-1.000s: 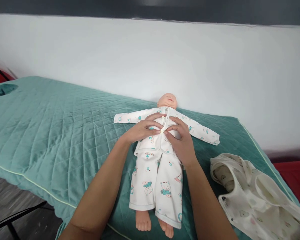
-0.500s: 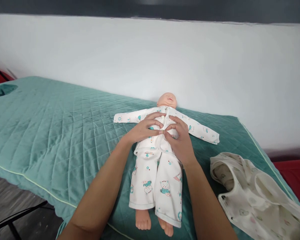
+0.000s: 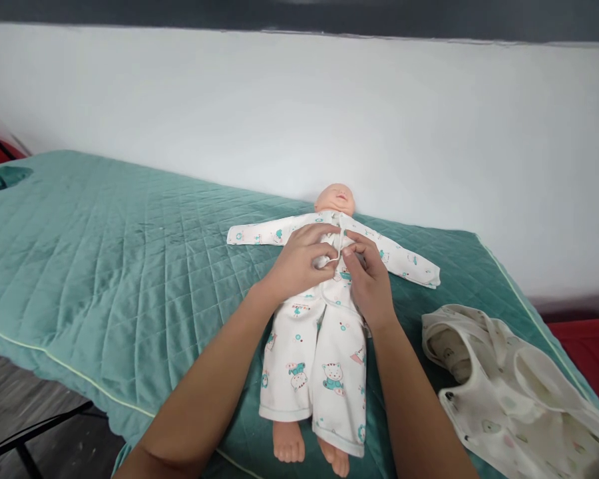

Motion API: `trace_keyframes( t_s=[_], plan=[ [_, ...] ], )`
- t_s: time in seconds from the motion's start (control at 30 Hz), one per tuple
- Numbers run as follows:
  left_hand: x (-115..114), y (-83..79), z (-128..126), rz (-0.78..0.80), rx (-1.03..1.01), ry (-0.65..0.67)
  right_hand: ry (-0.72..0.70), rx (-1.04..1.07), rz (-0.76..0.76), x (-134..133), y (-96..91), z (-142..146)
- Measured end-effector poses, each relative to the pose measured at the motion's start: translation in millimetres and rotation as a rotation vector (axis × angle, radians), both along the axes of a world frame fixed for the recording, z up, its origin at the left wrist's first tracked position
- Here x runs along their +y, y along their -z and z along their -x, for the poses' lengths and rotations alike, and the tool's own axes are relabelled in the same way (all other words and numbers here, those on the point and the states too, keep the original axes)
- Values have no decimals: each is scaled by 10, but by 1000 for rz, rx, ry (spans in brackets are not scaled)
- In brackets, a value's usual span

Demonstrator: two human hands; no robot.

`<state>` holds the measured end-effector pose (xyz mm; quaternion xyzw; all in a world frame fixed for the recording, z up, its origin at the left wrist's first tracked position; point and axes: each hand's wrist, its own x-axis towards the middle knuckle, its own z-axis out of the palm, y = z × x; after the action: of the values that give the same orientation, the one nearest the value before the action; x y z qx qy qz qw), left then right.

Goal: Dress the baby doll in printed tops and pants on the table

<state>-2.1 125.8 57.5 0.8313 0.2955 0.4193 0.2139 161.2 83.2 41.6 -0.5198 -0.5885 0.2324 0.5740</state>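
Note:
A baby doll (image 3: 335,197) lies on its back in a white printed jacket (image 3: 414,266) and matching trousers (image 3: 337,379), arms spread, bare feet toward me. Over its chest, my left hand (image 3: 307,258) is closed on the jacket's front edge, fingers curled. My right hand (image 3: 368,273) pinches the opposite side of the same front opening with thumb and index finger. The two hands are close together along the jacket's middle line. Whatever fastening lies between the fingertips is mostly hidden.
Quilted green cover (image 3: 130,266) spreads over the bed, with a hole (image 3: 4,178) at its far left. A white printed baby garment (image 3: 509,392) lies crumpled at the right. Behind stands a white wall (image 3: 299,113). Something red (image 3: 584,352) shows at the right edge.
Both hands have shifted slightly up the jacket front, toward the doll's neck. My left hand has turned and moved right, with its fingers more curled. The doll's body stays in place.

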Motion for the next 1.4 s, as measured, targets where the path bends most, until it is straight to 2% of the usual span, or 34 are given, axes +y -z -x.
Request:
trace_keyframes(
  t_s=[0.1,0.27,0.33,0.4,0.47,0.53,0.6,0.67,0.83,1.0,1.07,1.13,1.23,1.33,1.4],
  plan=[
    [-50,-53,-28,-60,71,52,15,47,-3,32,13,-7],
    [-56,-82,1,-49,65,112,36,121,24,73,30,-6],
    [-37,-49,8,-38,39,53,38,219,48,75,28,-10],
    [-9,2,6,7,-9,-53,44,426,95,77,20,-36],
    [23,55,-3,86,-67,-143,119,627,148,87,12,-89],
    [50,97,-11,161,-105,-186,227,706,198,105,10,-149],
    [68,116,-15,194,-110,-203,263,685,232,123,16,-187],
    [73,114,-12,202,-92,-204,226,607,241,130,30,-195],
    [61,72,0,226,-114,-179,218,259,234,118,59,-181],
    [107,78,4,344,-369,-182,209,224,271,116,89,-196],
    [163,86,53,402,-485,-271,201,247,270,121,104,-229],
    [239,97,160,463,-584,-426,226,273,267,133,118,-324],
    [369,141,412,571,-744,-623,396,274,264,164,152,-592],
    [482,227,642,646,-792,-692,567,114,230,201,222,-857],
    [534,291,699,578,-720,-761,603,-105,164,223,279,-924]
  ],
)
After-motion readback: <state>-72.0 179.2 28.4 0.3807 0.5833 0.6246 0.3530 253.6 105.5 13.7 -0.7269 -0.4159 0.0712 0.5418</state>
